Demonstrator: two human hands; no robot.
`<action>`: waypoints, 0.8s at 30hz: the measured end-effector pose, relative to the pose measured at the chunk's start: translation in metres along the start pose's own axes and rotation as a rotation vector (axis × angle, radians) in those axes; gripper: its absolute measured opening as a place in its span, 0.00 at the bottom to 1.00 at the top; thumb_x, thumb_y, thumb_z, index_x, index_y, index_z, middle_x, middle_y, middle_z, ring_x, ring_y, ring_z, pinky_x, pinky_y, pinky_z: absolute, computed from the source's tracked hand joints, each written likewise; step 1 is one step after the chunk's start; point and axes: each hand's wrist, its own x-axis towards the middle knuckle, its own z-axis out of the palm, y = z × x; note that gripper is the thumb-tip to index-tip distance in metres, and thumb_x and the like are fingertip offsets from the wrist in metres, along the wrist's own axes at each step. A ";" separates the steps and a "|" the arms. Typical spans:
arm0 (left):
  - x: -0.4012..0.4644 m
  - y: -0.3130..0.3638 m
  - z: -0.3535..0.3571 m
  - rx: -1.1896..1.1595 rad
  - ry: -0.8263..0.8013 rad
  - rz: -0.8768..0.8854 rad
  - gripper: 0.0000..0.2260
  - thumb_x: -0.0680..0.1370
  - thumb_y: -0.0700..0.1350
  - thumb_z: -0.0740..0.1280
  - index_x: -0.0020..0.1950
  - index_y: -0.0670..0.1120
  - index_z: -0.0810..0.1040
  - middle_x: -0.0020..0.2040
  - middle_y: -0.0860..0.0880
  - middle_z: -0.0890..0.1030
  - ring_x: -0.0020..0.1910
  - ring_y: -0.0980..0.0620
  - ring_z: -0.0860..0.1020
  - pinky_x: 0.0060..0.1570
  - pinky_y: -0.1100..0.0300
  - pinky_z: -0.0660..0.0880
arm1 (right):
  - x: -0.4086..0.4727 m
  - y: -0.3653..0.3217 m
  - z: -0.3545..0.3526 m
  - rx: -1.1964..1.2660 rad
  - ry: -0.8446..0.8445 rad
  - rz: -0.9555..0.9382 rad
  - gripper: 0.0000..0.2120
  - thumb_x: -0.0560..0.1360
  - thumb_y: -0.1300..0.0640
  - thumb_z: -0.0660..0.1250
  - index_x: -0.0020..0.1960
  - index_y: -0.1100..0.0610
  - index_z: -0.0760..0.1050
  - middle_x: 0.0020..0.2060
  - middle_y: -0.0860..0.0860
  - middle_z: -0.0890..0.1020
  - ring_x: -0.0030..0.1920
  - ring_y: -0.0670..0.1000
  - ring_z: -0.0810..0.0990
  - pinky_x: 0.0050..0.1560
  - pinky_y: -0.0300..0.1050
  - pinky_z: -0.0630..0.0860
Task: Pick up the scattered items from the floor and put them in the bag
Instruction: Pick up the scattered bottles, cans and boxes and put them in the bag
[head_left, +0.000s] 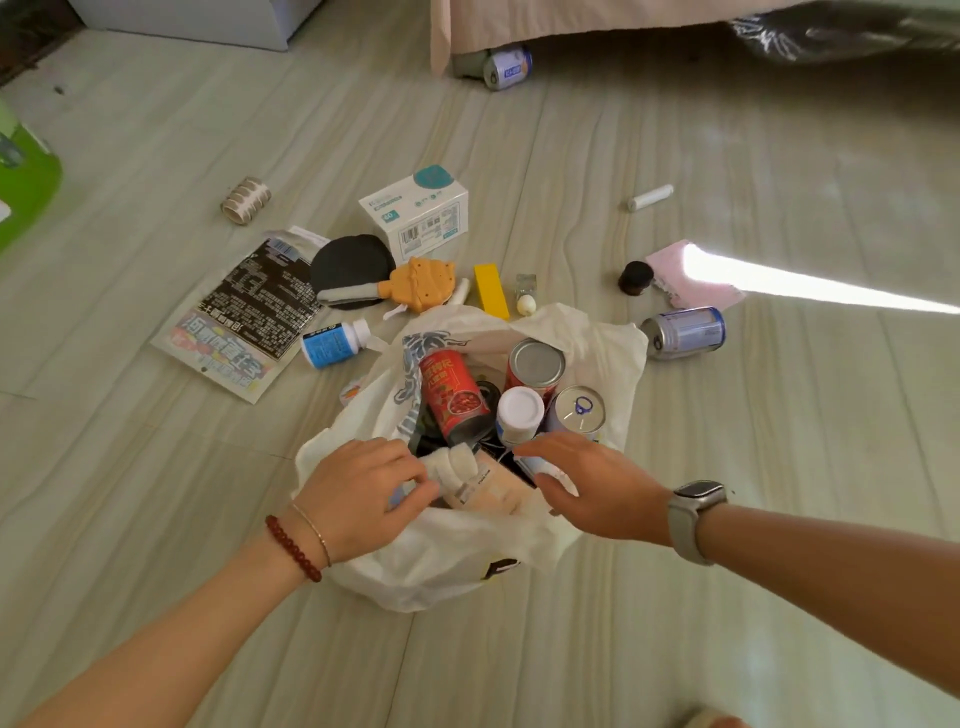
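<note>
White plastic bag (431, 566) open on the floor (727, 597), mouth up. Inside the bag: a red can (453, 397) leaning, a second red can with a silver top (535, 364) behind it, a silver pull-tab can (579, 410) at the right side, a white-capped bottle (519, 413) between them, a beige packet (493, 488) near the front rim.

Left hand (358, 491) at the bag's front left rim, fingers curled and pinching a small white wrapped bundle (454, 465) just inside the mouth. Right hand (592, 486) at the bag's front right rim, palm down, fingers relaxed and spread over the opening; cannot tell whether touching anything beneath. Hands apart, the beige packet between them.

Still on the floor around the bag: blue-labelled bottle (335, 344) just left of the bag, printed flat pouch (244, 322) further left, black round pad (350, 270) and orange toy (418, 285) behind the bag, yellow block (491, 291) and small clear bottle (525, 293) just behind its rear rim, white box (415, 215) beyond those. Blue-and-silver can (683, 332) lying just right of the bag, dark cap (635, 278) and pink cloth (691, 278) behind that, white tube (649, 197) well behind. Spool of thread (245, 200) far back left of the bag. Another can (508, 67) well beyond the bag, under the bed (571, 21) edge.
</note>
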 end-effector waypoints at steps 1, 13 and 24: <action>0.016 0.007 -0.002 -0.040 -0.003 0.002 0.22 0.77 0.59 0.50 0.42 0.49 0.79 0.39 0.52 0.80 0.36 0.52 0.78 0.37 0.61 0.74 | -0.001 0.005 -0.008 -0.012 0.045 0.001 0.17 0.77 0.56 0.57 0.66 0.51 0.68 0.62 0.49 0.74 0.63 0.50 0.71 0.60 0.49 0.71; 0.225 0.077 0.017 -0.005 -0.141 -0.028 0.18 0.77 0.50 0.53 0.64 0.46 0.70 0.62 0.47 0.72 0.61 0.46 0.71 0.58 0.53 0.69 | 0.021 0.158 -0.101 -0.331 0.232 0.414 0.25 0.76 0.61 0.58 0.71 0.54 0.56 0.71 0.52 0.62 0.71 0.55 0.60 0.69 0.51 0.61; 0.342 0.085 0.092 -0.005 -0.219 -0.289 0.23 0.77 0.44 0.59 0.72 0.46 0.59 0.70 0.44 0.63 0.67 0.44 0.66 0.65 0.50 0.67 | 0.070 0.240 -0.076 -0.208 0.266 0.448 0.27 0.73 0.43 0.61 0.66 0.57 0.63 0.60 0.54 0.69 0.61 0.57 0.68 0.60 0.50 0.66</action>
